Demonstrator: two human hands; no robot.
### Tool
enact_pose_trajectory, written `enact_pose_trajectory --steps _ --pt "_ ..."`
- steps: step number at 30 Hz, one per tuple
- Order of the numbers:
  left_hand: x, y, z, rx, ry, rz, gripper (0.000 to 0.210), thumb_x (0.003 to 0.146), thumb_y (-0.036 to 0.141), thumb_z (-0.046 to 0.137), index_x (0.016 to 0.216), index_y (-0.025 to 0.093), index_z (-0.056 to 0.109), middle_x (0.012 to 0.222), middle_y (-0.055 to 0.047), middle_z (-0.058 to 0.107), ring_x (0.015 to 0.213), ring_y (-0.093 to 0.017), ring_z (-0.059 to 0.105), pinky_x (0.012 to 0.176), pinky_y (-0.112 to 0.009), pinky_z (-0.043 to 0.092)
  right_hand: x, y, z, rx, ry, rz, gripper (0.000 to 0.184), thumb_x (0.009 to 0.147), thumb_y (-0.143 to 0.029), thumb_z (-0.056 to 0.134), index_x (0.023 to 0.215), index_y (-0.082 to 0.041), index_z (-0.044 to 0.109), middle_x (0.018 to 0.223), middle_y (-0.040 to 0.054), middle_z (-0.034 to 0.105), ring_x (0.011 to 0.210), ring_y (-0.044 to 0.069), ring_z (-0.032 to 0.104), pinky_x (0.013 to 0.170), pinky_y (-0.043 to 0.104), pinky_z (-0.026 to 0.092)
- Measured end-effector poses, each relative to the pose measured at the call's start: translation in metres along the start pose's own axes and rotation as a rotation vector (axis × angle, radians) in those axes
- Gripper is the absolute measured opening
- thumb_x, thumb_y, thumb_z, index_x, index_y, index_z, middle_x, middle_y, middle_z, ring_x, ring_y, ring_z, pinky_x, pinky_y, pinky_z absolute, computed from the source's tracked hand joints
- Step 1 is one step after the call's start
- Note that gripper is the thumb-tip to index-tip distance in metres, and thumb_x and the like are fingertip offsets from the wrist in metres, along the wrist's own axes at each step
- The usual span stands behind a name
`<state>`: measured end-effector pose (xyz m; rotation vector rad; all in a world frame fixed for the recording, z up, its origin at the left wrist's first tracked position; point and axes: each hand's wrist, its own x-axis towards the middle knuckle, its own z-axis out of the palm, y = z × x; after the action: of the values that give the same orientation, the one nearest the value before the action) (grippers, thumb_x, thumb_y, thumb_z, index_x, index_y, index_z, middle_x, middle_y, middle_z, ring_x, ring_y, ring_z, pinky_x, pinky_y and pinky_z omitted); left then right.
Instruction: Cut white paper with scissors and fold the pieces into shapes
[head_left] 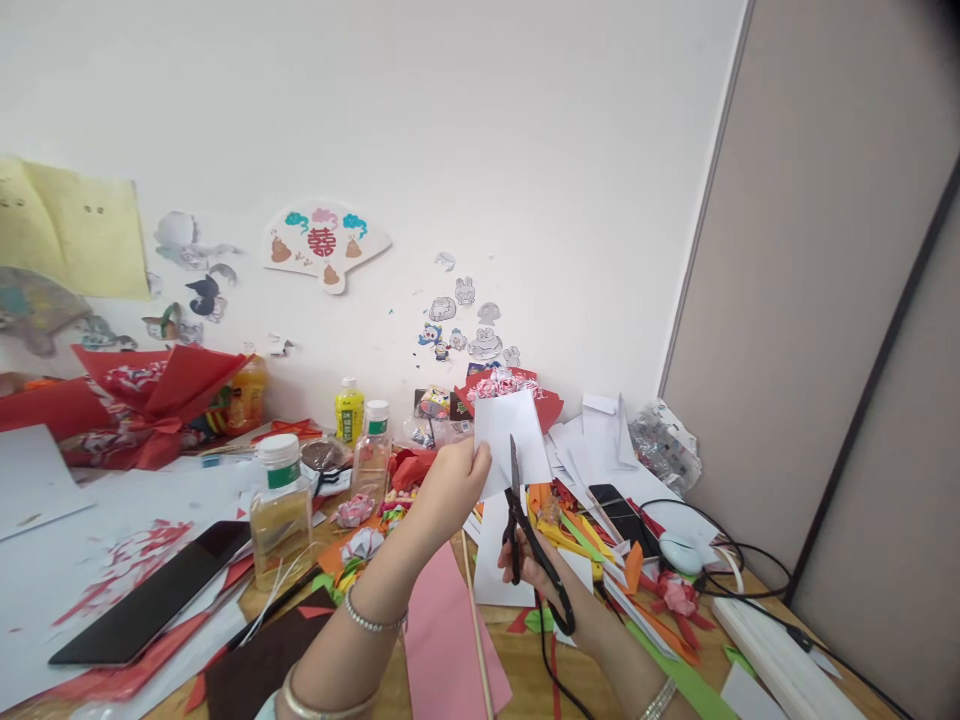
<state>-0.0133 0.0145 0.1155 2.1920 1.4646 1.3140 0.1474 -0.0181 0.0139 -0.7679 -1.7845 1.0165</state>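
My left hand (pixel 459 478) pinches the left edge of a white sheet of paper (pixel 531 425), which stands raised above the table. Black-handled scissors (pixel 515 500) are in my right hand (pixel 531 565), with fingers in the handle loops. Their blades point up in front of the paper; whether they touch it I cannot tell. Behind the sheet sits a bouquet in red wrapping (pixel 553 405). Below my hands lie another white sheet (pixel 499 550), a pink sheet (pixel 442 630) and a thin wooden stick (pixel 474 630).
Clear plastic bottles with white caps (pixel 281 510) and a black tablet (pixel 154 595) lie to the left. On the right are a phone (pixel 615 510), a white mouse (pixel 681 550), a black cable (pixel 784 590) and a white power strip (pixel 780 655). Coloured paper scraps cover much of the table.
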Motion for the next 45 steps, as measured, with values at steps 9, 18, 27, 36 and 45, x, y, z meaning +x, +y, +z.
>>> enact_pose_trajectory --steps 9,18,27,36,45 --pt "-0.001 0.002 -0.002 -0.012 0.0 0.008 0.031 0.081 0.033 0.029 0.053 0.022 0.025 0.049 0.005 0.035 0.046 -0.01 0.031 0.046 -0.025 0.022 -0.002 -0.001 0.005 0.041 0.042 0.011 0.026 0.084 -0.046 0.043 0.092 -0.025 0.056 0.082 0.0047 0.054 0.071 0.02 0.051 0.071 0.036 0.043" --pt "-0.001 0.002 -0.002 0.0 0.018 0.04 0.032 0.082 0.032 0.028 0.052 0.022 0.022 0.049 0.007 0.03 0.046 -0.009 0.026 0.046 -0.024 0.019 -0.001 -0.006 0.013 0.078 0.11 0.005 0.041 0.076 -0.063 0.048 0.074 -0.022 0.047 0.061 -0.0023 0.046 0.056 0.013 0.045 0.057 0.026 0.039" --pt "0.0 0.002 -0.003 0.004 0.045 0.056 0.032 0.081 0.032 0.028 0.051 0.023 0.023 0.048 0.007 0.028 0.045 -0.009 0.025 0.046 -0.025 0.018 0.0 0.003 0.017 0.133 0.139 0.054 0.038 0.077 -0.059 0.05 0.073 -0.022 0.047 0.056 -0.0043 0.043 0.052 0.011 0.041 0.055 0.024 0.037" --pt "0.001 0.0 -0.001 -0.002 0.056 0.066 0.032 0.081 0.03 0.029 0.051 0.023 0.022 0.048 0.007 0.027 0.045 -0.009 0.024 0.046 -0.025 0.016 -0.002 0.0 0.019 0.17 0.151 0.106 0.04 0.074 -0.06 0.053 0.071 -0.021 0.044 0.055 -0.0047 0.043 0.049 0.01 0.039 0.051 0.023 0.034" --pt "0.002 -0.002 -0.001 -0.017 0.055 0.066 0.032 0.082 0.03 0.029 0.052 0.023 0.021 0.049 0.007 0.026 0.046 -0.009 0.023 0.045 -0.025 0.016 0.0 0.007 0.018 0.162 0.129 0.088 0.041 0.074 -0.061 0.052 0.073 -0.02 0.045 0.058 -0.005 0.043 0.048 0.009 0.038 0.046 0.022 0.032"
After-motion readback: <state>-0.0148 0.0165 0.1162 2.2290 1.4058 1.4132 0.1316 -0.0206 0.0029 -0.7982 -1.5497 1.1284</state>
